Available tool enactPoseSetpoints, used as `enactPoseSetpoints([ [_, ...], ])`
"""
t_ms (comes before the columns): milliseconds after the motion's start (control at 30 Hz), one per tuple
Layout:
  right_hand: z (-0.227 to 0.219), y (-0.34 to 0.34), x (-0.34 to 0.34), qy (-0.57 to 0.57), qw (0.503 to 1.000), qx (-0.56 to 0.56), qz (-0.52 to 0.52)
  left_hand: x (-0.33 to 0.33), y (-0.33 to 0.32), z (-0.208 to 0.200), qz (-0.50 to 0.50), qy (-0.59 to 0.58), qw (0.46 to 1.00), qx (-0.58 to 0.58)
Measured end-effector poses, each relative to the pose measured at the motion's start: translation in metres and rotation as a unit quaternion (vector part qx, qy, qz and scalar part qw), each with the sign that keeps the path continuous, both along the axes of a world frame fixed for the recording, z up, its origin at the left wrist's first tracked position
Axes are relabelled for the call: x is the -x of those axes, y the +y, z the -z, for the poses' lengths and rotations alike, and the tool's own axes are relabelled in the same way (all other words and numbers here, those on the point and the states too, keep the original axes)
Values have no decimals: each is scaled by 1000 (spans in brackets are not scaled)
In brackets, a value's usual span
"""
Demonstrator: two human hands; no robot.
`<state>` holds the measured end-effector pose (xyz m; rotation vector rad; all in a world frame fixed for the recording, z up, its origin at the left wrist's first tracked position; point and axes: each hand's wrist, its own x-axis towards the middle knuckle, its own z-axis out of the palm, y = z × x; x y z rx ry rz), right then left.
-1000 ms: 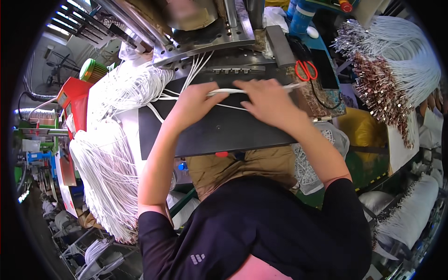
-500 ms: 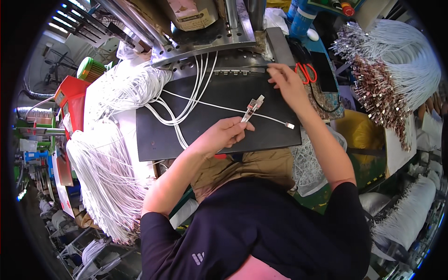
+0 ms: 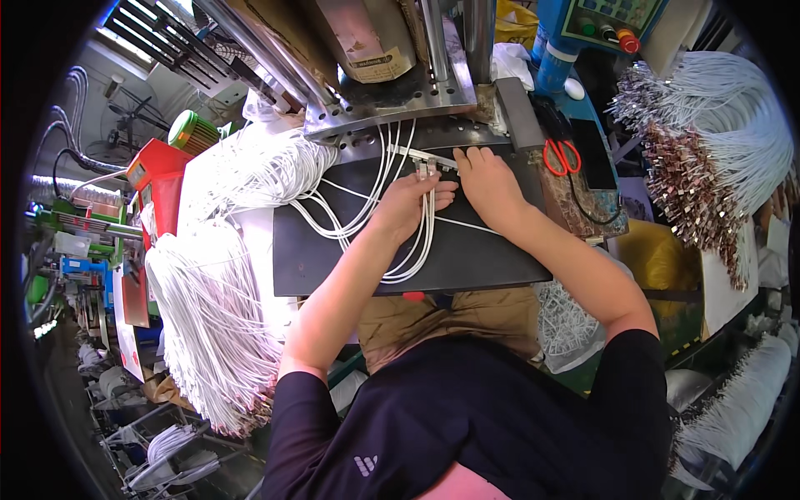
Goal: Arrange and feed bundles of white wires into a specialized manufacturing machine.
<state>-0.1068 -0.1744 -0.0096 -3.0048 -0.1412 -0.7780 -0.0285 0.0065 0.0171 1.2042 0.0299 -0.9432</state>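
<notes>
My left hand (image 3: 403, 205) is closed around several white cables (image 3: 428, 223) over the dark work plate. Their pale connector ends (image 3: 426, 168) poke up past the fingers, close against a narrow metal bar (image 3: 402, 152). At the bar's right end, the bent fingers of my right hand (image 3: 493, 187) close on it; the fingertips are partly hidden. More white cables (image 3: 367, 212) loop across the plate to the left of my left hand, and one runs beneath both hands toward the right.
A press with a perforated metal plate (image 3: 392, 112) rises just beyond my hands. Piles of white cables (image 3: 208, 317) lie at left. Red-handled scissors (image 3: 562, 157) and a dark phone (image 3: 592, 154) rest at right, near a hanging cable bundle (image 3: 717, 117). The dark work plate (image 3: 333, 271) ends before my lap.
My left hand has moved forward with the cables, bringing their connectors up to the bar. My right hand has come in closer to it. The bar sits tilted and nearer, and the view has shifted slightly.
</notes>
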Motion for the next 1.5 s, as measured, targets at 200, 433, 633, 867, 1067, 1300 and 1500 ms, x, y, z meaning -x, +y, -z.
enactPoseSetpoints([
  [200,-10,-20,4,121,902,-413,-8,-1,-3,6,109,-67,992,-17],
  [433,-11,-27,5,147,663,-732,55,2,-5,10,185,-116,974,-64],
  [633,-5,-21,5,176,705,-686,44,12,-13,6,208,-198,952,-105],
  [867,-7,-12,13,136,804,-578,20,11,-16,4,186,-141,968,-93],
  [1067,-5,-32,8,150,763,-628,7,3,-4,2,159,-158,969,-103],
  [1300,5,-40,4,203,780,-589,-59,-6,-6,5,239,-152,952,-119],
  [1500,-6,-37,12,198,824,-529,-54,-4,-12,2,225,-125,961,-100],
])
